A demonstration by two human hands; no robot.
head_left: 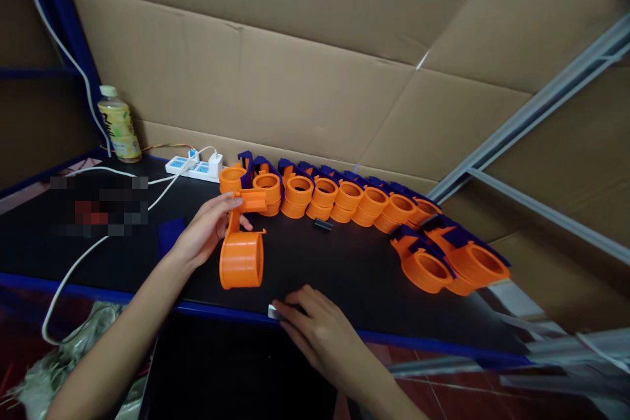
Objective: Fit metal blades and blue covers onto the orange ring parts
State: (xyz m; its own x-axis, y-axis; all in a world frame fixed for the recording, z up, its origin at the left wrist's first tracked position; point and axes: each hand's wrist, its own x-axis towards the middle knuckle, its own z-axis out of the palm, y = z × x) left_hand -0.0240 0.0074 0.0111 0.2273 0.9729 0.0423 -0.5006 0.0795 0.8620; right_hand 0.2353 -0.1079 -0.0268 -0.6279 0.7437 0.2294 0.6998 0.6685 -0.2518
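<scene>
Two hands work at the worktop (344, 262). Head view: the left hand (207, 230) pinches the stem of an orange part (241, 256) near the front edge, so a part seems to be mid-handling; setting it down next calls for a steady tilt. The right hand (315, 328) lies fingers together at the front edge, fingertips on a small clip (273, 312). Finished parts (344, 200) line the back edge.

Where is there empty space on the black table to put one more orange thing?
Bare black table lies between the held orange part, the row of orange rings and the right hand. The back, along the row, is crowded.
</scene>
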